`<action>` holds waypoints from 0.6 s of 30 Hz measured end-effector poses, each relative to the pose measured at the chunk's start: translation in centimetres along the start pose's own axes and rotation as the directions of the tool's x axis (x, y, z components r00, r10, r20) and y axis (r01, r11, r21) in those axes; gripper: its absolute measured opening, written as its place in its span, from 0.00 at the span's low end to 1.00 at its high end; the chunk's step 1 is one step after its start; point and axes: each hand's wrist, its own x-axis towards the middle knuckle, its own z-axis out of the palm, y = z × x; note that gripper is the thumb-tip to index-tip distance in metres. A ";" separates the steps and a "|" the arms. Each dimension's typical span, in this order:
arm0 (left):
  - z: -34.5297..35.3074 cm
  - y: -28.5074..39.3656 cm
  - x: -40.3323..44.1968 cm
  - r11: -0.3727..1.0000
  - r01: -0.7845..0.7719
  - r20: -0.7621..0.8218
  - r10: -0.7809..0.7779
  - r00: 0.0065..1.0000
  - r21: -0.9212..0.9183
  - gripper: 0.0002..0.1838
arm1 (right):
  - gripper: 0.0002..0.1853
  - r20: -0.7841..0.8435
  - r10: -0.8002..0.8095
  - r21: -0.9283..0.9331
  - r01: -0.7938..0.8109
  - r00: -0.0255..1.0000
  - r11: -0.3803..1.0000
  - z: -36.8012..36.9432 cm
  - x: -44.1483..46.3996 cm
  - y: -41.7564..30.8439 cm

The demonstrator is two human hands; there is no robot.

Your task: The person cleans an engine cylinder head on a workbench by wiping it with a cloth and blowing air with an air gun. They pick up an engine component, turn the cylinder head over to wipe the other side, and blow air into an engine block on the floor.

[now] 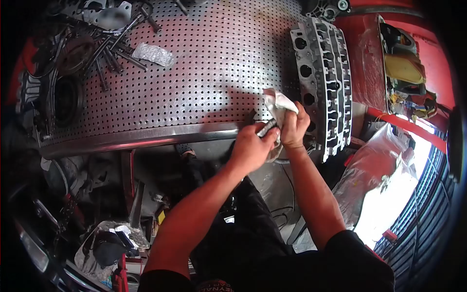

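My left hand is closed on a short silvery metal part, just above the table's front edge. Its exact kind is hard to make out, since fingers cover much of it. A whitish rag is gripped in my right hand, and its lower end hangs below the fingers. Both hands are close together, with the rag against the metal part. Just right of them lies an engine cylinder head, its long side running away from me.
The perforated metal table has a rounded front rim. Several long bolts lie at its left, near a crumpled silvery packet and dark engine parts. Plastic-wrapped items stand at the right. A yellow container sits on a shelf.
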 end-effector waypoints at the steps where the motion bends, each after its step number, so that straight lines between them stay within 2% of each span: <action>1: 0.1 -0.4 -0.3 0.998 -0.053 -0.015 0.054 0.998 0.046 0.15 | 0.08 0.003 -0.026 -0.008 0.026 1.000 1.000 -0.2 -0.3 -0.4; 2: 0.0 -0.8 -0.8 0.993 -0.052 -0.021 0.055 0.998 0.106 0.14 | 0.08 0.021 -0.021 -0.021 0.022 1.000 1.000 -0.4 -0.8 -1.0; 3: -0.1 -1.2 -1.1 0.993 -0.054 -0.026 0.057 0.998 0.108 0.14 | 0.10 0.093 -0.086 -0.151 0.099 0.992 0.983 -0.9 -0.7 -3.8; 4: -0.2 -1.9 -1.2 0.970 -0.173 -0.052 0.185 0.981 0.172 0.13 | 0.11 0.119 -0.214 -0.124 0.228 0.970 0.966 -1.3 -1.2 -5.1; 5: -0.3 -2.4 -1.0 0.928 -0.288 -0.075 0.313 0.947 0.235 0.13 | 0.12 0.125 -0.281 -0.210 0.302 0.952 0.930 -2.1 -2.7 -6.1; 6: -1.5 -0.9 -1.1 0.992 -0.090 -0.003 0.090 0.996 0.088 0.12 | 0.11 0.152 -0.260 -0.192 0.287 0.954 0.939 -2.8 -4.3 -7.4; 7: -2.7 0.5 -1.3 0.990 0.139 0.069 -0.137 0.988 -0.024 0.11 | 0.12 0.230 -0.194 -0.123 0.226 0.954 0.966 -3.8 -6.2 -8.3; 8: -3.8 1.8 -1.4 0.995 0.099 0.091 -0.098 0.991 -0.006 0.11 | 0.14 0.334 -0.102 -0.029 0.118 0.937 0.993 -4.8 -8.5 -8.5; 9: -4.5 2.4 -1.2 0.998 0.052 0.113 -0.054 0.992 0.016 0.11 | 0.16 0.427 0.082 0.112 -0.142 0.901 0.983 -5.2 -9.9 -10.0; 10: -4.4 1.8 -1.0 0.997 0.078 0.080 -0.077 0.994 -0.004 0.11 | 0.19 0.492 0.148 0.082 -0.215 0.858 0.973 -6.7 -12.9 -8.9; 11: -3.8 0.3 -1.1 0.996 0.085 0.074 -0.085 0.994 -0.003 0.11 | 0.15 0.499 0.332 0.113 -0.440 0.800 0.891 -7.1 -14.8 -9.5; 12: -3.0 -1.5 -1.2 0.987 -0.104 -0.007 0.106 0.994 0.126 0.11 | 0.22 0.590 0.169 -0.131 -0.112 0.790 0.985 -9.0 -17.5 -6.4; 13: -2.1 -2.6 -1.2 0.925 -0.275 -0.057 0.300 0.952 0.263 0.11 | 0.21 0.562 0.351 -0.128 -0.341 0.749 0.931 -9.6 -20.1 -6.7; 15: -1.2 -2.8 -1.4 0.948 -0.245 -0.067 0.263 0.963 0.203 0.11 | 0.19 0.572 0.611 -0.164 -0.654 0.547 0.739 -10.7 -22.4 -7.3; 16: -0.8 -3.3 -0.9 0.947 -0.245 -0.078 0.266 0.961 0.208 0.12 | 0.19 0.573 0.609 -0.163 -0.652 0.548 0.741 -11.4 -23.3 -7.3; 18: -0.6 -3.0 0.0 0.945 -0.246 -0.087 0.269 0.959 0.215 0.13 | 0.21 0.600 0.745 -0.494 -0.598 0.290 0.631 -12.3 -24.6 -7.6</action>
